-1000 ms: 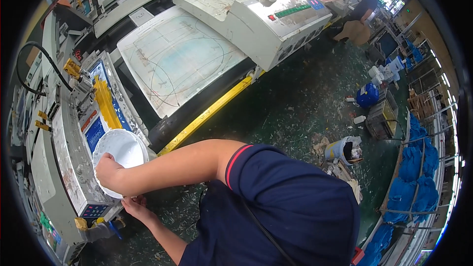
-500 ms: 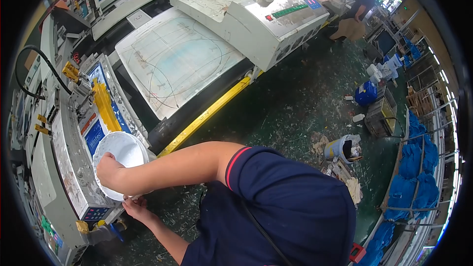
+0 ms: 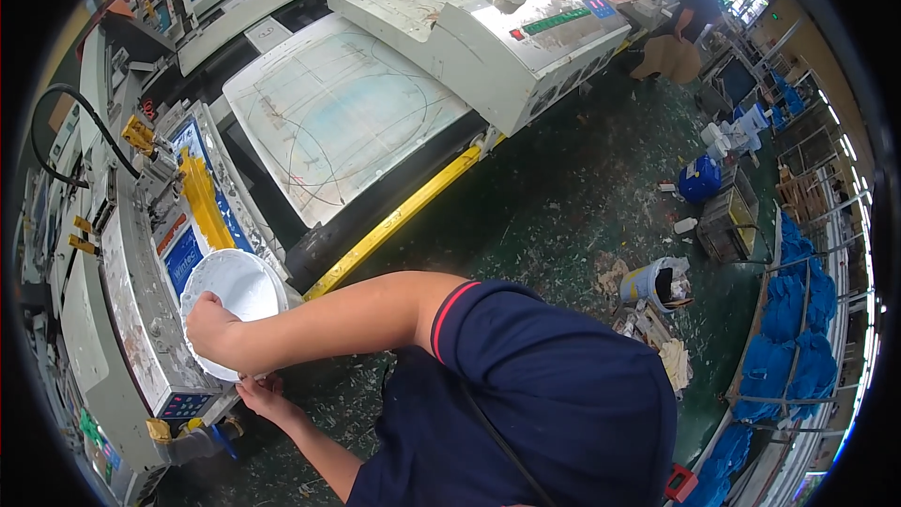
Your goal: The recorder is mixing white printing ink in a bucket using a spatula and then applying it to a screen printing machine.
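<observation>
A white bucket with white contents stands tilted toward me at the front end of the printing screen. My right hand reaches over its rim with fingers curled closed. Whatever they grip is hidden inside the bucket. Lower down, my left hand has its fingers closed on the bucket's near edge. Behind the bucket lies a blue printing screen with a thick streak of yellow ink along it.
A pale printing platen and a white dryer unit stand ahead. A yellow rail runs beside them. Rightward on the stained floor are a waste bucket, a blue canister and racks of blue cloth. Another person stands far off.
The view has shifted very slightly. Both hands stay at the bucket in nearly the same pose. The person far off has moved a little.
</observation>
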Available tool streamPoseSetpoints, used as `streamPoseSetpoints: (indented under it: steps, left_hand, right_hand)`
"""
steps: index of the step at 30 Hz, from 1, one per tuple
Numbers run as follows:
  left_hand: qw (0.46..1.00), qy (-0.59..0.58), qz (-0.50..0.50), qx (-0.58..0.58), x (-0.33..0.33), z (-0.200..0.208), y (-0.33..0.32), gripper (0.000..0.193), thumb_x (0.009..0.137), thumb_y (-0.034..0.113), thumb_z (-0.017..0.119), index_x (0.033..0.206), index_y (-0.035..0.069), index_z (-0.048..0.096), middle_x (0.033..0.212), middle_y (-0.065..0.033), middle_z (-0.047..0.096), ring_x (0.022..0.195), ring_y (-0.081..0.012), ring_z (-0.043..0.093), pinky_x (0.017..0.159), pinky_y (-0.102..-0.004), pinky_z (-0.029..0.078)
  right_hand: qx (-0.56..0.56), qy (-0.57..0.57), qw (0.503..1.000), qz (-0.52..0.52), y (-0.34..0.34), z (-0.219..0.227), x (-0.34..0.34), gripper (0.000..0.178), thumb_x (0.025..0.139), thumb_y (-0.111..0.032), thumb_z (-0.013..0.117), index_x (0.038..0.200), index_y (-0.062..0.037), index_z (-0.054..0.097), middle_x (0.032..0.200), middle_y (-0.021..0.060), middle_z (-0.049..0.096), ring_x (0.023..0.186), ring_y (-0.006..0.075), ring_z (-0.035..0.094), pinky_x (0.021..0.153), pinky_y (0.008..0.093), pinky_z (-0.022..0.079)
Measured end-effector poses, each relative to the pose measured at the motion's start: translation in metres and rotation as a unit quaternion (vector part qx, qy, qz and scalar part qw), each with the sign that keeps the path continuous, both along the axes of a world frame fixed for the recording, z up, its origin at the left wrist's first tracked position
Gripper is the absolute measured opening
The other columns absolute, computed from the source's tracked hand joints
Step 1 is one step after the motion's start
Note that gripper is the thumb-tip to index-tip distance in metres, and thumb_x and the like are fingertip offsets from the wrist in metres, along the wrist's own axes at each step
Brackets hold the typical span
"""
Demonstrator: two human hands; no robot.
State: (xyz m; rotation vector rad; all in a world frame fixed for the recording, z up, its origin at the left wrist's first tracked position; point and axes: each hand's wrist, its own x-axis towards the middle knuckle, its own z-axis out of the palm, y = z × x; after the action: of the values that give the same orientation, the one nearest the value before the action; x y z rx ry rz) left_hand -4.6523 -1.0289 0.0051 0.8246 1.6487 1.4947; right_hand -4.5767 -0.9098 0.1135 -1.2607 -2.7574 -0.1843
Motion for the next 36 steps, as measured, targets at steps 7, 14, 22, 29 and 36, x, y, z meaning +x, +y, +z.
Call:
streamPoseSetpoints:
  steps: [7,14,22,29,36]
  left_hand:
    - [1.0,0.011,0.0,-0.008,-0.008,-0.007,-0.002,0.045,0.09,0.051,0.054,0.114,0.012,0.056,0.086,0.0007,0.055,0.074,-0.0109,0.053,0.066,-0.0277,0.04]
    - [1.0,0.001,0.013,-0.01,0.005,0.003,0.0,0.035,0.09,0.042,0.054,0.107,0.011,0.053,0.083,0.0006,0.054,0.073,-0.0096,0.051,0.068,-0.0289,0.04]
    - [1.0,0.01,0.005,-0.02,-0.015,-0.021,0.01,0.052,0.09,0.055,0.055,0.119,0.012,0.056,0.091,0.0,0.058,0.077,-0.0112,0.054,0.067,-0.0276,0.041]
    - [0.996,-0.046,-0.017,0.068,-0.005,-0.012,0.007,0.044,0.094,0.038,0.06,0.116,0.001,0.053,0.103,-0.007,0.06,0.087,-0.0144,0.06,0.07,-0.0285,0.051]
    - [0.999,-0.031,0.014,0.034,0.001,0.005,0.002,0.042,0.093,0.037,0.063,0.114,0.002,0.055,0.094,-0.001,0.061,0.077,-0.007,0.054,0.062,-0.0229,0.046]
  right_hand:
    - [0.003,-0.008,1.0,0.01,-0.003,0.004,-0.002,0.013,0.08,-0.02,0.068,0.088,-0.0163,0.077,0.076,-0.0024,0.065,0.067,0.0171,0.06,0.05,0.0355,0.032]
    - [0.002,-0.004,1.0,0.007,0.002,0.0,0.0,0.014,0.079,-0.02,0.069,0.09,-0.0172,0.077,0.077,-0.0032,0.065,0.067,0.0174,0.06,0.05,0.0358,0.03]
    - [-0.014,-0.016,1.0,0.01,0.016,-0.011,-0.012,0.018,0.079,-0.019,0.068,0.094,-0.0178,0.078,0.082,-0.0032,0.069,0.072,0.0195,0.063,0.053,0.038,0.034]
    - [-0.017,0.056,0.998,-0.022,0.001,0.002,0.013,0.013,0.076,-0.016,0.067,0.083,-0.0167,0.078,0.08,0.0014,0.073,0.077,0.0199,0.071,0.057,0.0397,0.045]
    - [-0.005,0.034,0.999,0.034,-0.006,0.024,0.026,0.011,0.077,-0.013,0.066,0.077,-0.0149,0.078,0.074,0.0052,0.073,0.073,0.0222,0.073,0.055,0.0369,0.052]
